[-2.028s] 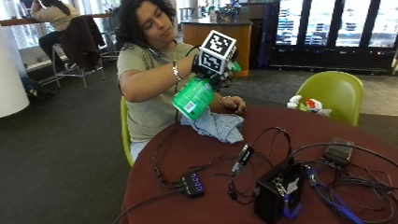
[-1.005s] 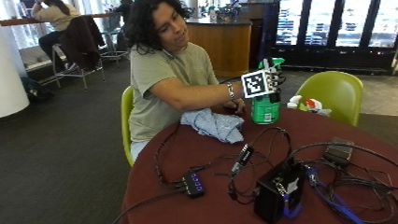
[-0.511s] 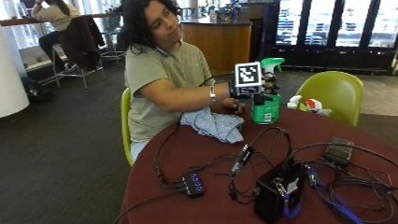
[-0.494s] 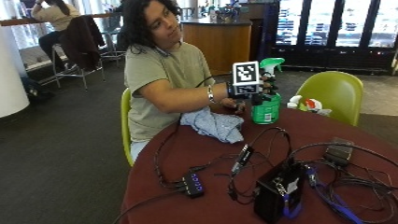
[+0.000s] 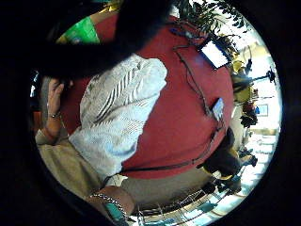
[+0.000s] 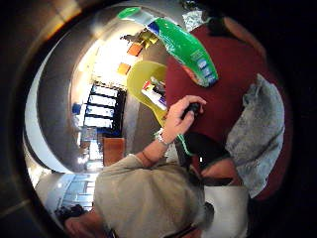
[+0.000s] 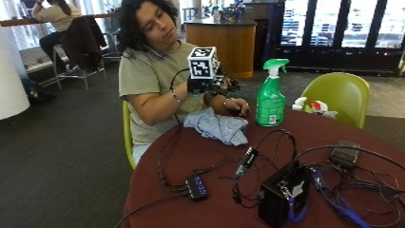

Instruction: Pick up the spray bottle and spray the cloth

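A person is sitting at a round red table (image 7: 190, 156), holding the gloved right hand (image 7: 212, 85) raised above the table edge, over the cloth (image 7: 216, 126) and apart from it. The hand is carrying nothing; its fingers are partly hidden in the outside view, so I cannot tell whether they are spread or curled. The green bottle (image 7: 271, 97) is standing upright on the table with its trigger head on top, just beside the cloth on the side toward a yellow-green chair (image 7: 338, 95), and nothing is touching it. The cloth is lying crumpled near the table edge in front of the person. The bare left hand (image 7: 238, 105) is resting on the table between cloth and bottle, its fingers curled around a small dark object (image 6: 192, 109) as the thumb side palm view is showing. In that same view the bottle (image 6: 185, 47) is appearing beyond the left hand (image 6: 179, 119) and the cloth (image 6: 257, 139) is lying beside the person's chest. The little finger side palm view is looking down on the cloth (image 5: 117, 113) spread over the red table (image 5: 188, 127), with a green patch of the bottle (image 5: 82, 32) at the edge. On the far part of the table a black box (image 7: 282, 199), a small hub (image 7: 196, 186) and tangled cables (image 7: 329, 161) are lying well apart from the cloth.
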